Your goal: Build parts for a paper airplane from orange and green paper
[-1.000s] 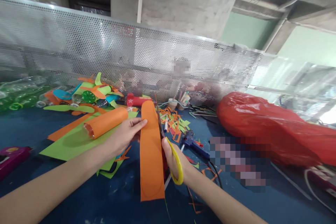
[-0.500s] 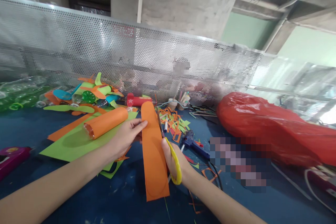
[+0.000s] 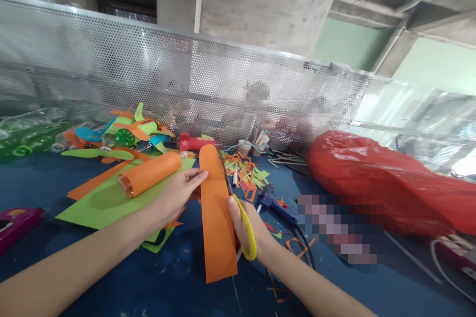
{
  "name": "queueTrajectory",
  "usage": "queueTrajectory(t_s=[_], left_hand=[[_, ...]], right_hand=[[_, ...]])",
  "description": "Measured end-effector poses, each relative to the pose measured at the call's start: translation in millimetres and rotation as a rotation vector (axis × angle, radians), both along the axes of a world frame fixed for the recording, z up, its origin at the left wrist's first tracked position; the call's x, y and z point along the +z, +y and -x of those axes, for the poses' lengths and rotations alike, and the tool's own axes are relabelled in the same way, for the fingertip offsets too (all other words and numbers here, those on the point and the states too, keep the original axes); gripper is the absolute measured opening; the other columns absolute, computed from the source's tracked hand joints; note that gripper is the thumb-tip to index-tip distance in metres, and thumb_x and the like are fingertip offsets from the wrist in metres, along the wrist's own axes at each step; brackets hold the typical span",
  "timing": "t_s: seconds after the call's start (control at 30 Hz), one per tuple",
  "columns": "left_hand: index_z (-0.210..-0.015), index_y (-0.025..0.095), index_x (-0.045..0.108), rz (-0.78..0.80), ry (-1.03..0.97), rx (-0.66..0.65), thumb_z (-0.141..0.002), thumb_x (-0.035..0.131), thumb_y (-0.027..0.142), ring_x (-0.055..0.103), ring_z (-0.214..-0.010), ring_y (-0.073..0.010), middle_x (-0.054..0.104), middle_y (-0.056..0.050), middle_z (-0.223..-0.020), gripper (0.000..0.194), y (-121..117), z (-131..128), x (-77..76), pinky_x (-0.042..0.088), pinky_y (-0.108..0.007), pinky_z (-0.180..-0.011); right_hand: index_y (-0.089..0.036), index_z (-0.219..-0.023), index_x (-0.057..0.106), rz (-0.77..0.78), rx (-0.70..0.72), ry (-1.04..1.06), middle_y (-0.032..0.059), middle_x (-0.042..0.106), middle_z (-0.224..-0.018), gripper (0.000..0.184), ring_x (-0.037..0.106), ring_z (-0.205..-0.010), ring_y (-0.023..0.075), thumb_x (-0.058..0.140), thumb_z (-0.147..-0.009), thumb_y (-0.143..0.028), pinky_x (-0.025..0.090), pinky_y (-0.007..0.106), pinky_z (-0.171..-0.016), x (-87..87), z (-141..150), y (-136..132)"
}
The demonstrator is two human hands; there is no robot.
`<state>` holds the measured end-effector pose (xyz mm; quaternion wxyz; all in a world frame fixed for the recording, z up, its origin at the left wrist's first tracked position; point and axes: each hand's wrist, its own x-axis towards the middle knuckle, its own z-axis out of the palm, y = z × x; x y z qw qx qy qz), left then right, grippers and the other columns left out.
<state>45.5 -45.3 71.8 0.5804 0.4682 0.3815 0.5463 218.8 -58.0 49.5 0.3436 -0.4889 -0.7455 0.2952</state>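
Note:
My left hand pinches the left edge of a long orange paper strip with a rounded far end, holding it above the blue table. My right hand grips yellow-handled scissors, whose blades run along the strip's right edge. An orange paper-wrapped bottle lies just left of my left hand on a green sheet.
A blue glue gun and orange and green paper scraps lie beyond the scissors. A big red plastic bag fills the right. Bottle crafts and green bottles sit far left, a magenta object at the left edge. A perforated metal screen backs the table.
The strip's near end has swung slightly right and then back left. Both hands stay nearly in place, the scissors still working along the strip's right edge.

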Motion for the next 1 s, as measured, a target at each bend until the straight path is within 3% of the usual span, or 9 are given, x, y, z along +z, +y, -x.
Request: queueTrajectory(t_s=[0.2, 0.37, 0.57, 0.8, 1.0], left_hand=[[-0.077, 0.015, 0.067, 0.004, -0.006, -0.014, -0.074, 0.070, 0.037, 0.060, -0.058, -0.0123, 0.069, -0.002, -0.070, 0.023, 0.5, 1.3, 0.6, 0.042, -0.021, -0.052], [-0.083, 0.016, 0.069, -0.006, -0.006, -0.017, -0.076, 0.069, 0.037, 0.062, -0.061, -0.0122, 0.071, -0.003, -0.074, 0.022, 4.4, 4.8, -4.3, 0.044, -0.020, -0.053], [-0.081, 0.017, 0.067, -0.053, -0.034, 0.108, -0.074, 0.070, 0.039, 0.063, -0.062, -0.0140, 0.070, -0.003, -0.076, 0.023, 14.8, 12.9, -9.1, 0.047, -0.023, -0.056], [-0.079, 0.018, 0.064, -0.098, -0.105, 0.286, -0.076, 0.067, 0.037, 0.065, -0.068, -0.0140, 0.070, -0.001, -0.079, 0.019, 29.7, 30.0, -8.8, 0.050, -0.023, -0.063], [-0.083, 0.019, 0.062, -0.136, -0.138, 0.388, -0.076, 0.065, 0.035, 0.066, -0.079, -0.0159, 0.069, -0.004, -0.090, 0.018, 42.4, 43.6, -13.5, 0.052, -0.025, -0.070]], right_hand=[[-0.019, -0.061, 0.044, 0.027, 0.004, 0.021, 0.0003, 0.045, -0.058, 0.050, 0.038, -0.053, 0.0123, 0.032, -0.087, -0.061, 0.030, 0.024, -0.047, -2.9, -0.5, 2.9], [-0.021, -0.058, 0.036, 0.046, -0.022, 0.048, -0.0023, 0.035, -0.053, 0.050, 0.033, -0.049, 0.0106, 0.033, -0.086, -0.062, 0.026, 0.024, -0.045, -3.8, -0.2, 6.1], [-0.021, -0.064, 0.040, 0.034, 0.035, 0.079, -0.0041, 0.040, -0.058, 0.040, 0.036, -0.053, 0.0105, 0.060, -0.072, -0.055, 0.029, 0.024, -0.049, -5.5, 0.2, 15.5], [-0.021, -0.064, 0.040, 0.251, 0.062, 0.304, -0.0077, 0.036, -0.056, 0.032, 0.033, -0.051, 0.0078, 0.067, -0.064, -0.039, 0.030, 0.022, -0.049, -8.6, -1.1, 23.2], [-0.022, -0.065, 0.036, 0.457, 0.111, 0.553, -0.0086, 0.041, -0.058, 0.043, 0.046, -0.055, 0.0092, 0.075, -0.051, -0.033, 0.044, 0.025, -0.057, -9.5, 3.3, 23.1]])
